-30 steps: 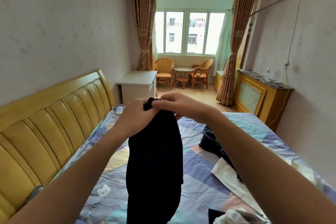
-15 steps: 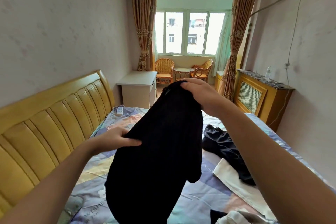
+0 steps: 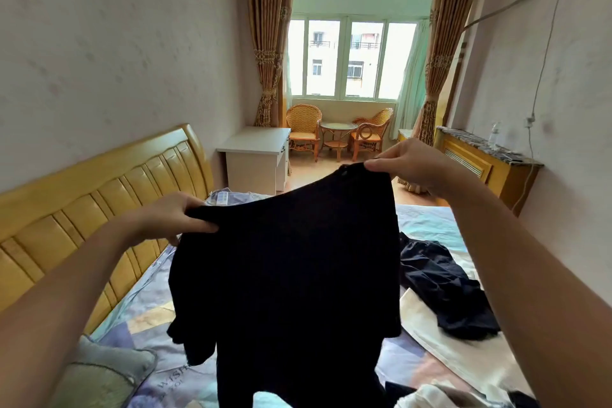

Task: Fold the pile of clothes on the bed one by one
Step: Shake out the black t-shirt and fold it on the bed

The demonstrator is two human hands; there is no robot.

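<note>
Spread wider than a moment ago, a black short-sleeved cloth garment (image 3: 288, 268) is held up above the patchwork-sheeted bed (image 3: 427, 219).
Its top edge is pinched by left hand (image 3: 169, 219) and right hand (image 3: 410, 162).

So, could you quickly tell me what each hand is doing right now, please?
Left hand: closed, gripping the top edge of the black garment.
Right hand: closed, pinching the garment's other top corner.

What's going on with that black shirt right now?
Left hand and right hand pinch the black shirt by its top edge. Shirt hangs spread above the bed. Nothing in the way.
</note>
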